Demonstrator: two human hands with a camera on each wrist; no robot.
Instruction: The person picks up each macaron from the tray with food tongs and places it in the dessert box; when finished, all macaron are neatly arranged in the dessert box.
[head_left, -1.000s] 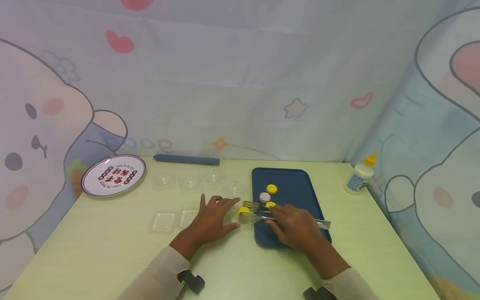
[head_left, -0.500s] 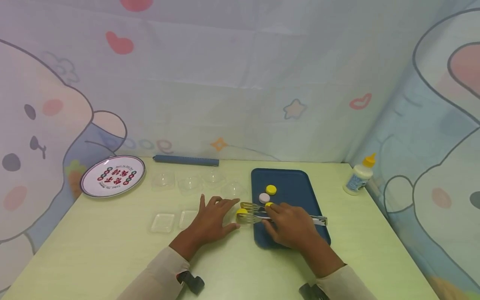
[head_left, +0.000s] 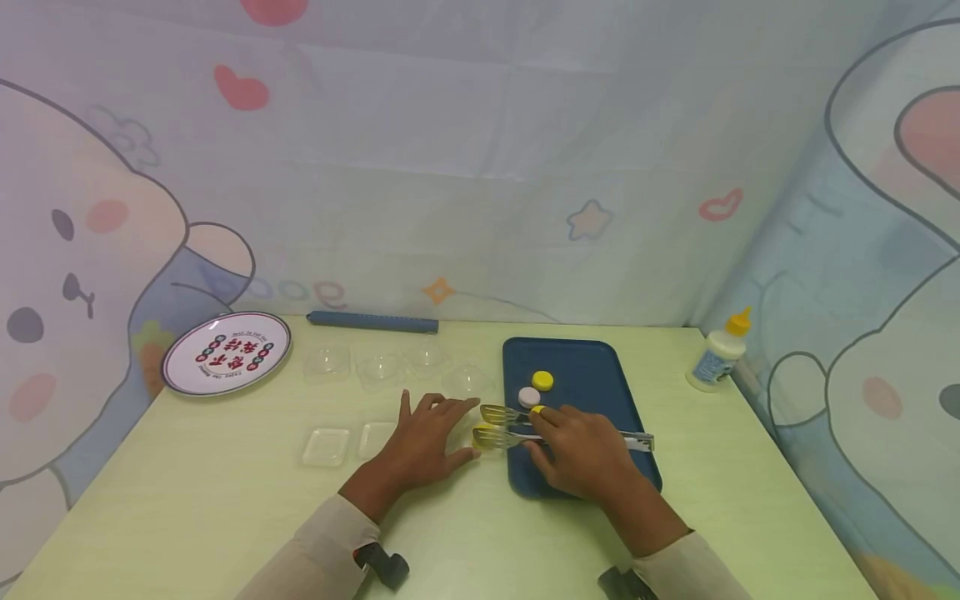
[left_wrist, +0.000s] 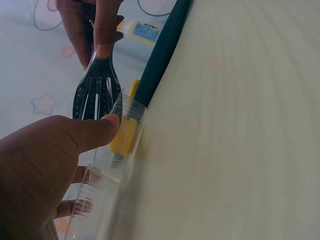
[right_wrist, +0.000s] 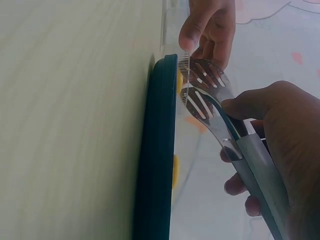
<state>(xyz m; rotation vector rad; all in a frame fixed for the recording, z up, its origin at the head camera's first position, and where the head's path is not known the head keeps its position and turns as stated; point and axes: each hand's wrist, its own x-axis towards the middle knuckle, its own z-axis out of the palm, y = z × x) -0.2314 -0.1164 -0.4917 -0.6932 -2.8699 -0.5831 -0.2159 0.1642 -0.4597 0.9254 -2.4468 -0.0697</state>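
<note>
My left hand has its thumb and fingers on the sides of a small clear plastic box beside the tray. Within that box is a yellow macaron, partly hidden in the head view by slotted metal tongs. My right hand grips these tongs around the arms, their two slotted heads apart and just over the box. On the dark blue tray lie a yellow macaron, a pale pink macaron and another yellow macaron, half covered by my right fingers.
Several clear domed lids stand behind my left hand. Clear square bases lie to its left. Farther back are a printed plate and a blue-grey bar. A glue bottle stands at right.
The tongs have shifted slightly left. The macaron at their tips has dropped lower into the clear box, beneath the tongs. My left hand has stayed in place.
</note>
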